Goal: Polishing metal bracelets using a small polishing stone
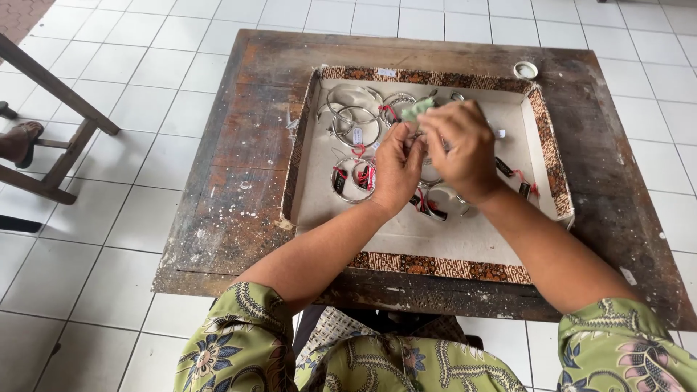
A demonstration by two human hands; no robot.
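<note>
Both my hands hover over a shallow tray [483, 239] with a brown patterned rim that sits on a worn wooden table [239, 152]. My left hand [396, 168] pinches a silver bangle, mostly hidden behind my fingers. My right hand [459, 149] presses a small pale green cloth [418, 109] against it. Several silver bangles [354, 120] with red strings and small tags lie in the tray around my hands. More tagged bangles [353, 178] lie just left of my left hand.
A small white round lid [525, 70] rests on the table's far right corner. Wooden furniture legs [58, 109] and a person's sandalled foot [18, 141] stand on the white tiled floor at the left.
</note>
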